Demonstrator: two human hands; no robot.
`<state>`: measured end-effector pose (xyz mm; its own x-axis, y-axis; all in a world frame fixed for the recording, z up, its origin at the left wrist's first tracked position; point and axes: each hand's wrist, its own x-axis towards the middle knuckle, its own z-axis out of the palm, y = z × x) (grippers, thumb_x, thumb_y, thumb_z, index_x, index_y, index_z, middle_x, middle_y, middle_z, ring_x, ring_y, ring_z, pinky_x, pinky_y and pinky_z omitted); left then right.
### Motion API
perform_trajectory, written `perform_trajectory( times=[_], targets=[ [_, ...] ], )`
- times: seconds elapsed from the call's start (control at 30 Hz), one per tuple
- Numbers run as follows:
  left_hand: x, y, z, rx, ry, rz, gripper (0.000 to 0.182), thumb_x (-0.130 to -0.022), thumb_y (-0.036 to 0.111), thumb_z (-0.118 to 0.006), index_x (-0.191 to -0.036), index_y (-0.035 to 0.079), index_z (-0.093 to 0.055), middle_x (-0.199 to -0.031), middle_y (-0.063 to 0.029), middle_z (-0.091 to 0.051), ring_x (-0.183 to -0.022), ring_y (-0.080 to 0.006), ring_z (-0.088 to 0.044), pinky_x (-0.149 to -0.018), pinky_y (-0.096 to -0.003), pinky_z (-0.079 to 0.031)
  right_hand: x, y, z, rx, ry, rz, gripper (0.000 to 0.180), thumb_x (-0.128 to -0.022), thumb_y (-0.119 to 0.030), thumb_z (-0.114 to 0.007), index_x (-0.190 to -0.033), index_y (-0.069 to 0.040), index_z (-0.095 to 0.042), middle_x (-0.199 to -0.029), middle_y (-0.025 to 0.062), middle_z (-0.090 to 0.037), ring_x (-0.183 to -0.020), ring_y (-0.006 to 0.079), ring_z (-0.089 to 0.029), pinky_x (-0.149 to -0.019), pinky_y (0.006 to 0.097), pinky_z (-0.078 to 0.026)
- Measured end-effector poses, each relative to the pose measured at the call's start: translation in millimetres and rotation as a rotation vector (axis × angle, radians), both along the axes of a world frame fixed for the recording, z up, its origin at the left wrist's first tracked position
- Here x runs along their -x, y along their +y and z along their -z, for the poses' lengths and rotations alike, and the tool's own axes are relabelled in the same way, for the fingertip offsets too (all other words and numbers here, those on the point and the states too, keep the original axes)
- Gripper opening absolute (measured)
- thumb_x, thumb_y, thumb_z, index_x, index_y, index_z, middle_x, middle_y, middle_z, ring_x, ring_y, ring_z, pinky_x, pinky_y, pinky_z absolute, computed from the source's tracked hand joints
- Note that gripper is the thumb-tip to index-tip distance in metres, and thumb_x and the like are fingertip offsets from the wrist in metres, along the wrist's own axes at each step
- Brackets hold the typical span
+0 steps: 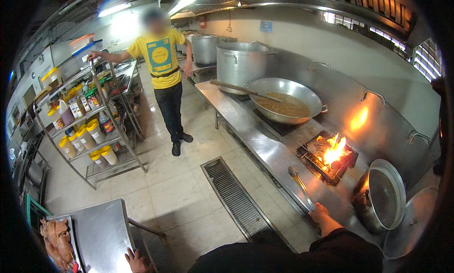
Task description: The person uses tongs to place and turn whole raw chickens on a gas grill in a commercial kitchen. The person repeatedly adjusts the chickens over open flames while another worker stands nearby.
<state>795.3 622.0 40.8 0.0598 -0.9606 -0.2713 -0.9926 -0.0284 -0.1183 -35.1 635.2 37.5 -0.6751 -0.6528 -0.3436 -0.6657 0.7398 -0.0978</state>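
Observation:
My right hand (320, 213) grips the handle end of metal tongs (302, 186), which point away over the front edge of the steel stove counter (248, 141). Beyond the tongs, tall flames (334, 152) rise from a wire grill rack (312, 156) over a burner, with what looks like meat in it. My left hand (136, 261) rests with fingers apart on the edge of a steel table (99, 230). On that table, a metal tray (76, 243) holds cooked meat, perhaps poultry (58, 243).
A wide wok (283, 85) with brown food and a long wooden paddle (230, 87) sits behind the fire. Large pots (241, 63) stand farther back; another pot (385, 195) leans at right. A person in yellow (161, 60) stands by a wheelless-looking shelf rack (95, 113). A floor drain grate (241, 198) lies between.

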Motion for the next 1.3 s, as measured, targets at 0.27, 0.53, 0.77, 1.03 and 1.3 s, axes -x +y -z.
perform_trajectory(
  times=[0.27, 0.53, 0.77, 1.03, 1.3],
  targets=[
    [-3, -3, -1, -0.093, -0.115, -0.002, 0.053, -0.084, 0.050, -0.066, -0.127, 0.018, -0.065, -0.160, -0.0090, -0.028, -0.149, -0.0459, -0.006, -0.116, -0.0662, -0.015, -6, -5, -4, -0.028, 0.018, 0.016, 0.054, -0.085, -0.034, -0.074, -0.126, -0.005, -0.055, -0.125, 0.0197, -0.064, -0.119, 0.0357, -0.061, -0.099, 0.0431, -0.049],
    [-7, 0, 8, -0.009, -0.095, 0.030, 0.052, -0.084, 0.049, -0.066, -0.126, 0.017, -0.065, -0.159, -0.0099, -0.029, -0.149, -0.0463, -0.008, -0.117, -0.0652, -0.015, -6, -4, -10, -0.058, 0.003, 0.001, 0.059, -0.086, -0.037, -0.073, -0.130, -0.004, -0.052, -0.128, 0.0196, -0.062, -0.121, 0.0349, -0.059, -0.099, 0.0427, -0.049],
    [-7, -1, 8, 0.016, -0.096, 0.026, 0.052, -0.086, 0.050, -0.065, -0.126, 0.017, -0.066, -0.160, -0.0086, -0.029, -0.149, -0.0450, -0.008, -0.117, -0.0646, -0.015, -4, -8, -6, -0.108, 0.011, 0.010, 0.062, -0.086, -0.039, -0.072, -0.133, -0.004, -0.051, -0.130, 0.0185, -0.061, -0.122, 0.0334, -0.060, -0.101, 0.0413, -0.049],
    [-16, 0, 21, 0.085, -0.045, 0.046, 0.051, -0.084, 0.052, -0.065, -0.123, 0.019, -0.068, -0.158, -0.0085, -0.033, -0.149, -0.0455, -0.009, -0.116, -0.0659, -0.015, -4, -5, -6, -0.068, -0.009, 0.010, 0.057, -0.087, -0.037, -0.071, -0.129, -0.004, -0.053, -0.128, 0.0201, -0.062, -0.121, 0.0336, -0.060, -0.101, 0.0424, -0.049],
    [-20, -1, 26, 0.061, -0.042, 0.040, 0.047, -0.076, 0.049, -0.069, -0.110, 0.016, -0.071, -0.154, -0.0110, -0.037, -0.148, -0.0480, -0.011, -0.115, -0.0680, -0.014, -8, -3, -7, -0.003, 0.004, 0.005, 0.052, -0.085, -0.032, -0.073, -0.125, -0.004, -0.055, -0.124, 0.0201, -0.064, -0.119, 0.0359, -0.060, -0.099, 0.0439, -0.049]
  ],
)
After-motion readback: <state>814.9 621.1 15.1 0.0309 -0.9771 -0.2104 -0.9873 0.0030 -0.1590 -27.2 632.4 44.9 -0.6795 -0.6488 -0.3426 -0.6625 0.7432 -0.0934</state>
